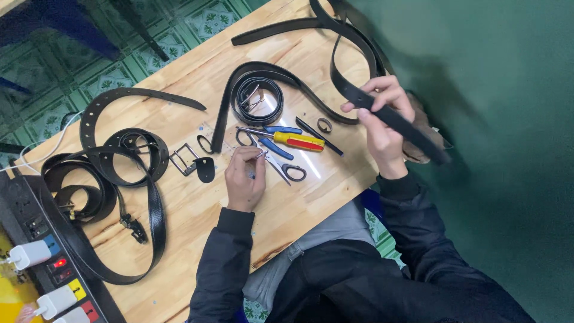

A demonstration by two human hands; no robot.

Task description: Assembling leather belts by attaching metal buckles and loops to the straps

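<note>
My right hand (382, 113) grips a black leather belt strap (394, 119) near its end, held past the table's right edge. My left hand (244, 173) rests on the wooden table (197, 215), with its fingertips pinched on a small metal piece (262, 154). Beside that hand lie scissors (281, 167), a yellow and red screwdriver (299, 142) and blue-handled pliers (275, 137). A metal buckle with a black tab (192, 162) lies just left of it.
Several coiled and loose black belts (113, 179) cover the table's left side, and another coil (257, 98) lies at centre. A small metal ring (324, 125) sits near the screwdriver. A power strip with plugged chargers (42, 263) runs along the left edge. Green wall at right.
</note>
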